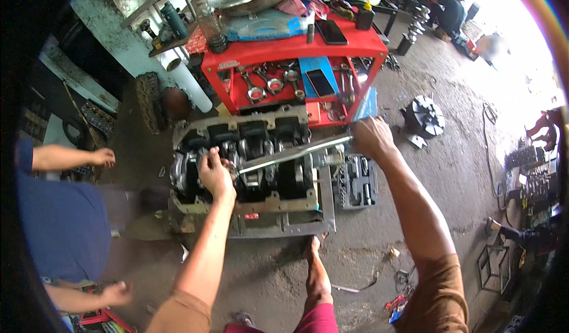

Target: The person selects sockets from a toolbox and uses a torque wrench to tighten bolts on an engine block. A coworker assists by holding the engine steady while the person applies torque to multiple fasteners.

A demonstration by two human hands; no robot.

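An engine block (269, 205) lies with its open side up on a metal stand, a crankshaft (252, 179) set across it. Over the block slants a long silver torque wrench (296, 153). My right hand (372, 137) is closed round its handle end, beyond the block's right side. At the other end, my left hand (216, 176) grips the wrench's head, low over the crankshaft. Whatever sits under that head is hidden by my fingers.
Behind the block stands a red tool cart (290, 54) with connecting rods (274, 85) and phones. A socket set case (358, 182) lies right of the block. A co-worker in a blue shirt (59, 226) stands at left. A clutch-like round part (424, 117) rests on the floor.
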